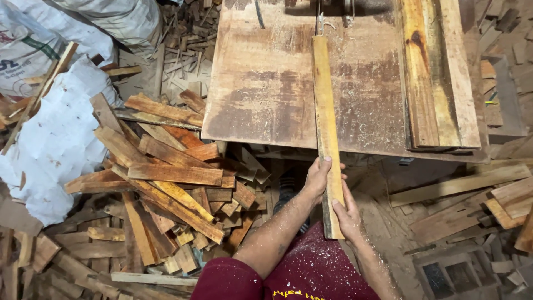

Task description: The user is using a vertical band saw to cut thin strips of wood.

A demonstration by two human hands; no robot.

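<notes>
Sawdust-flecked forearms rise from the bottom edge. Left of them: white sacks (53, 144), then a loose heap of offcuts (166, 189). At centre, the left hand (317, 178) grasps the near end of the wooden slat (326, 128) along its left edge; the right hand (348, 214) clamps the right edge lower down. The slat appears stiff, light and rough-sawn; hold it by the long edges near the overhanging end. Its long axis runs almost straight away from the person, far end toward the blade fittings on the worn saw table (261, 83). Right: stacked boards (438, 78) on the table.
</notes>
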